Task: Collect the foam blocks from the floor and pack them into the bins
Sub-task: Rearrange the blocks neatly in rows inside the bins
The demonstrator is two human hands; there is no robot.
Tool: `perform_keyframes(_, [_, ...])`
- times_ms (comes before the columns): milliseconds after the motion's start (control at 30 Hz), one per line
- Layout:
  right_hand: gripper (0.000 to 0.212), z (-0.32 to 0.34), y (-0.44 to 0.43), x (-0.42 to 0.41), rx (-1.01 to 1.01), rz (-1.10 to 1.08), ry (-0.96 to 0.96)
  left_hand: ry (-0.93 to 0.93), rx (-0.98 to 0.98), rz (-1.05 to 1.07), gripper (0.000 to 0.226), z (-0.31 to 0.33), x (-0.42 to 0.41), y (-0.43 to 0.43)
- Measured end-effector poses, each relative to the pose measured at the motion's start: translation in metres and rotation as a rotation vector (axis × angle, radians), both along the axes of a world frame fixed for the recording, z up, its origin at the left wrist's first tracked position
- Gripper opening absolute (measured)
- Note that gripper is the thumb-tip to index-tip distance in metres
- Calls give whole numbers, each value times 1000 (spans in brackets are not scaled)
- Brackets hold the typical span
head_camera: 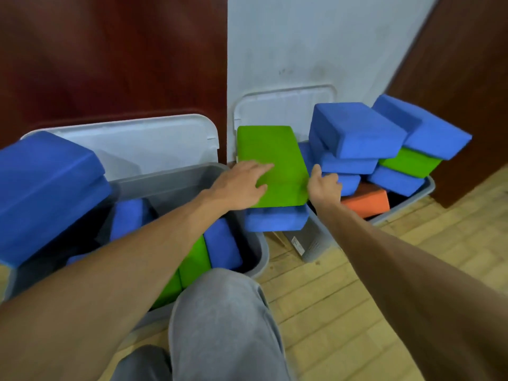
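Open room is left at the far end of the left bin [176, 188]; the right bin [429, 187] is heaped over with blocks [357, 130].

I face a pale grey-white wall [316, 42] at 12 o'clock. It is matte, with dark scuffs low down near its middle. A dark red-brown wood panel [110, 50] runs from 9 to 11 o'clock and meets the wall at a straight vertical edge. A second dark brown panel [464, 86] is at 2 o'clock, its edge slanting in my view. The floor [357, 312], from 3 to 6 o'clock, is light yellow narrow wooden planks. The light is soft and even.
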State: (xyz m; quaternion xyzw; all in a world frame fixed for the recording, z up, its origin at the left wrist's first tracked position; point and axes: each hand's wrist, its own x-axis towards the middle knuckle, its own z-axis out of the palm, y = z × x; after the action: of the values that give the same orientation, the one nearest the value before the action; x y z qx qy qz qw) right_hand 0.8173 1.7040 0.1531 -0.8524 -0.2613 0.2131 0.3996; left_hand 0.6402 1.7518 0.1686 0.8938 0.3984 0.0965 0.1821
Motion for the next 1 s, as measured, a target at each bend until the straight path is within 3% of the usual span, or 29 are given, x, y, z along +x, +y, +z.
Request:
perform_keyframes(200, [71,-41,-12,-3,-152,101,421,134,107,123,59,1,-2,4])
perform_keyframes(333, [61,-43,-10,-17,136,-5,774,150,107,206,77,-3,-11,2])
perform_keyframes(433, [86,-35,-6,-24,160,27,777,82,66,270,95,-7,-21,-1])
perform_keyframes(567, [84,-22,-1,-44,194,88,783,-35,-19,358,108,-17,-41,-8])
perform_keyframes(633, [105,-18,0,-55,162,145,688,-118,-96,417,111,-24,-53,-8])
perform_keyframes(667, [106,-14,1,-61,164,181,631,-163,-126,448,111,-26,-60,-9])
perform_keyframes(767, [82,8,3,-81,226,331,498,-320,-175,566,103,-28,-83,-17])
perform_keyframes(900, [99,35,11,-110,243,592,373,-513,-240,697,89,-28,-117,-25])
perform_keyframes(1000, [92,33,14,-126,237,673,367,-604,-271,729,84,-26,-136,-30])
